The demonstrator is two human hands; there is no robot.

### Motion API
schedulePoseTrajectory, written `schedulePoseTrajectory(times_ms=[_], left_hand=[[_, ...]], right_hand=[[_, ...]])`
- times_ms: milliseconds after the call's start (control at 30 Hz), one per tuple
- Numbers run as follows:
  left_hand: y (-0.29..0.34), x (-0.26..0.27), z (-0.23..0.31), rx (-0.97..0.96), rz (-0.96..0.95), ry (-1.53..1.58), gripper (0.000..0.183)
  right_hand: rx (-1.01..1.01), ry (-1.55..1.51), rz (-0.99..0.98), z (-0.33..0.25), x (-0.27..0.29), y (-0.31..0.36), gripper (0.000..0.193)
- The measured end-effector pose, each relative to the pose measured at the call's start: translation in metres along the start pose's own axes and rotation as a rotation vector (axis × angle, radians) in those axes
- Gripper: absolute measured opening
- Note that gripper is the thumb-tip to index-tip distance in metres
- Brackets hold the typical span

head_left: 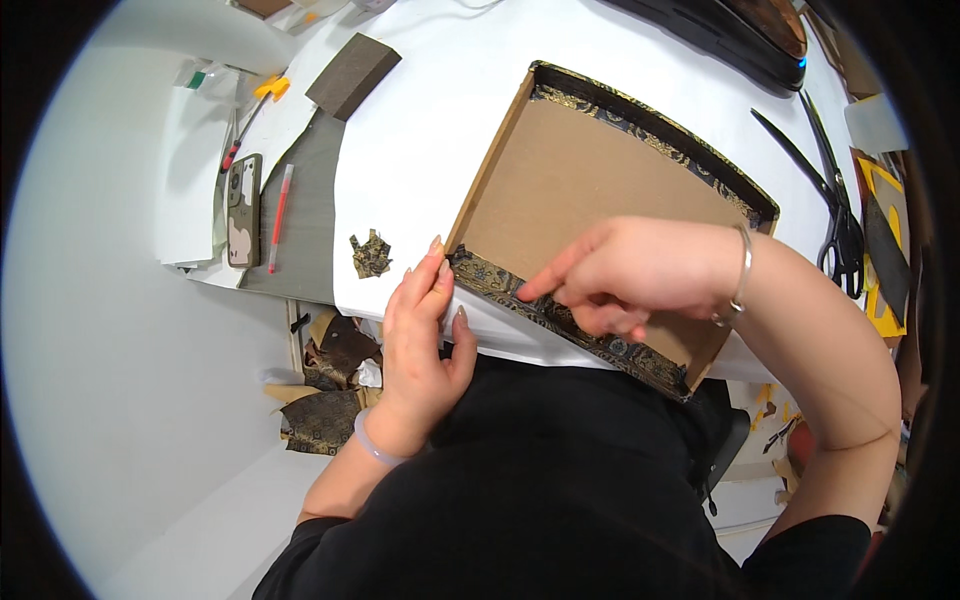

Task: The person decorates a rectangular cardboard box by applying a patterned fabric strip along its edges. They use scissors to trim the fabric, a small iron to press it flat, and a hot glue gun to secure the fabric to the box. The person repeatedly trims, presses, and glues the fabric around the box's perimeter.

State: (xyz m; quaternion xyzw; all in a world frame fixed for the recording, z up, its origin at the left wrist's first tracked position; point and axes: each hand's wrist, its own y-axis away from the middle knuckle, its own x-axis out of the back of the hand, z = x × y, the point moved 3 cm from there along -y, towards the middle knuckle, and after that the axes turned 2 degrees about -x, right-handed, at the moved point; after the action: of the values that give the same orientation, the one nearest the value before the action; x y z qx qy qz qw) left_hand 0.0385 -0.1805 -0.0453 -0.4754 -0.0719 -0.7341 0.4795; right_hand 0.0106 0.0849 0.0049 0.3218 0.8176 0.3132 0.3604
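A shallow open cardboard box (590, 165) lies tilted on the white-covered table, its long sides lined with dark, gold-patterned fabric (690, 160). My left hand (418, 345) rests against the box's near left corner, its fingers stretched along the outside and the thumb apart. Over the near side reaches my right hand (620, 275), with the index finger extended onto the fabric on the inner wall and the other fingers curled loosely. I see nothing held in it. A small pile of fabric scraps (371, 254) lies left of the box.
Black scissors (840, 210) lie open at the right, below a black device (730, 35). On the left are a grey-brown block (353, 76), a red pen (280, 220), a phone (243, 210) and a screwdriver (236, 140). Fabric offcuts (325, 415) sit below the table edge.
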Motion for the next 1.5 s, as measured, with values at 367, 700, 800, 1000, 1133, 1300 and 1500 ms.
schedulePoseTrajectory(times_ms=[367, 700, 800, 1000, 1133, 1300, 1500], left_hand=[[0.007, -0.002, 0.014, -0.016, -0.042, -0.158, 0.069], [-0.033, -0.016, 0.071, -0.549, -0.338, 0.016, 0.033], [-0.043, -0.015, 0.077, -0.643, -0.375, 0.025, 0.029], [-0.049, -0.012, 0.094, -0.413, -0.191, 0.266, 0.026], [-0.063, -0.033, 0.123, -0.273, 0.025, 0.542, 0.027], [-0.080, -0.039, 0.158, -0.377, 0.101, 0.512, 0.028], [-0.066, -0.002, 0.118, -0.456, 0.251, 0.300, 0.050]], right_hand=[[-0.176, 0.343, 0.199, 0.053, -0.029, 0.091, 0.051], [0.424, 0.836, 1.552, 0.106, 0.060, 0.117, 0.038], [0.503, 0.664, 1.611, 0.115, 0.053, 0.112, 0.050], [1.031, -0.429, 1.297, 0.156, -0.005, 0.096, 0.072], [1.208, -0.502, 0.974, 0.140, -0.067, 0.072, 0.077], [1.226, -0.424, 1.222, 0.085, -0.067, 0.069, 0.041], [1.354, -0.253, 1.447, 0.091, -0.036, 0.114, 0.023]])
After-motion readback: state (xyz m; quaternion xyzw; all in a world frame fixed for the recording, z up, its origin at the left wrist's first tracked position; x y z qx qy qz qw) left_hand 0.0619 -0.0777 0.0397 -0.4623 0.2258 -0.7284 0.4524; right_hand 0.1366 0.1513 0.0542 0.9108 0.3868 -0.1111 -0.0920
